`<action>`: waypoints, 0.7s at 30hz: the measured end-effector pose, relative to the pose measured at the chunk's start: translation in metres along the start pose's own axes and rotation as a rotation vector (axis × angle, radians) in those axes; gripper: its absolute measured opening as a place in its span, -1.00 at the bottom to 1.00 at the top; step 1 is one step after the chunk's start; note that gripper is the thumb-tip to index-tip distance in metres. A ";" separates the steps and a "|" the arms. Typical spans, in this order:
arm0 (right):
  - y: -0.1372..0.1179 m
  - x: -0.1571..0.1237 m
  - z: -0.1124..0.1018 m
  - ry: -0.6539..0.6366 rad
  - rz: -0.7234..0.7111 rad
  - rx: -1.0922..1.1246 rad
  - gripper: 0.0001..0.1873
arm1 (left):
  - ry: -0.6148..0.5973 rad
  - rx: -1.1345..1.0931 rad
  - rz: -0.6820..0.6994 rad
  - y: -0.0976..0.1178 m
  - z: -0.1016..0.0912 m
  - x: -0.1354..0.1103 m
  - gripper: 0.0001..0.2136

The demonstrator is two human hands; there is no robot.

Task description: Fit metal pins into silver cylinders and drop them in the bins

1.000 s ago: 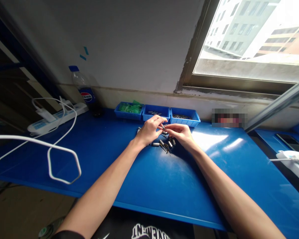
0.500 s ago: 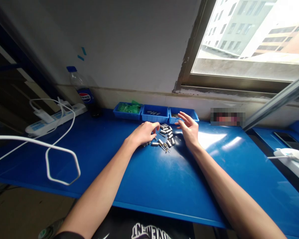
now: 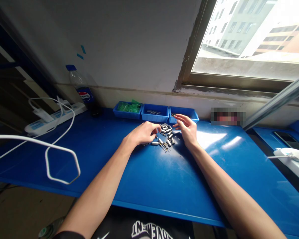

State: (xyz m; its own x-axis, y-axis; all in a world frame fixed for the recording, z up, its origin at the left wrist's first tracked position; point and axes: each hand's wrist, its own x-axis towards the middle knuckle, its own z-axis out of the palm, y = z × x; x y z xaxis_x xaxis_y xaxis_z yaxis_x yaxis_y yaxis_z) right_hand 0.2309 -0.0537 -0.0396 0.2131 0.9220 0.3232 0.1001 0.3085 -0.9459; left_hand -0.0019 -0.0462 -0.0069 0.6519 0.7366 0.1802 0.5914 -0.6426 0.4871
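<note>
Small silver metal cylinders and thin pin-like bits lie in a loose pile [image 3: 168, 142] on the blue table. At the pile's left edge is my left hand [image 3: 146, 132], its fingers curled down and drawn in. What those fingers hold, if anything, is hidden, and the hand covers some pieces under it. On the other side my right hand [image 3: 188, 129] hovers with fingers stretched and apart, nothing visible in them. Its fingertips are in front of the right blue bin [image 3: 195, 117], which has small dark pieces inside.
Beside it stand a middle blue bin [image 3: 154, 118] with a few metal cylinders and a left blue bin [image 3: 127, 115] with green bits. A cola bottle [image 3: 84, 94], a power strip [image 3: 56, 118] and a looping white cable [image 3: 77, 162] are at left. Another white socket block [image 3: 291, 157] is at right.
My right hand has shifted slightly left, towards the pile. My left hand's thumb and index finger have drawn closer together. The pile looks the same.
</note>
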 end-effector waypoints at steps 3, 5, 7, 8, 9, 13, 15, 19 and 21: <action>-0.001 -0.001 0.000 -0.007 0.006 -0.006 -0.59 | -0.025 -0.008 0.024 -0.003 -0.001 0.000 -0.77; -0.001 -0.001 0.000 -0.014 0.005 -0.022 -0.58 | -0.018 0.012 0.020 -0.003 0.001 0.000 -0.78; -0.001 -0.001 0.000 -0.019 0.003 -0.029 -0.57 | -0.013 0.051 0.021 -0.002 0.004 0.001 -0.77; -0.001 -0.001 0.000 -0.019 0.004 -0.026 -0.57 | -0.014 0.075 0.028 -0.001 0.005 0.001 -0.77; -0.001 -0.001 0.000 -0.018 0.005 -0.021 -0.57 | -0.016 0.095 0.040 -0.001 0.007 0.001 -0.76; -0.001 -0.001 0.000 -0.015 0.013 0.003 -0.61 | 0.033 0.062 0.067 0.001 0.009 0.003 -0.76; -0.002 -0.002 0.001 -0.028 0.021 -0.002 -0.64 | 0.102 0.000 0.079 0.001 0.009 0.005 -0.76; -0.003 -0.004 0.003 -0.102 0.020 -0.012 -0.67 | 0.253 -0.086 0.133 0.003 0.008 0.008 -0.69; -0.006 -0.005 0.004 -0.151 0.013 -0.018 -0.65 | 0.296 -0.118 0.142 0.006 0.009 0.008 -0.64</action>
State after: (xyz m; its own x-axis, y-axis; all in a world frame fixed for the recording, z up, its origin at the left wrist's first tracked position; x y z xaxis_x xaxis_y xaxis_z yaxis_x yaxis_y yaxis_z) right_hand 0.2251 -0.0593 -0.0360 0.0665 0.9510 0.3020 0.1158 0.2933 -0.9490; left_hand 0.0109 -0.0456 -0.0103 0.5475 0.6819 0.4850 0.4343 -0.7270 0.5318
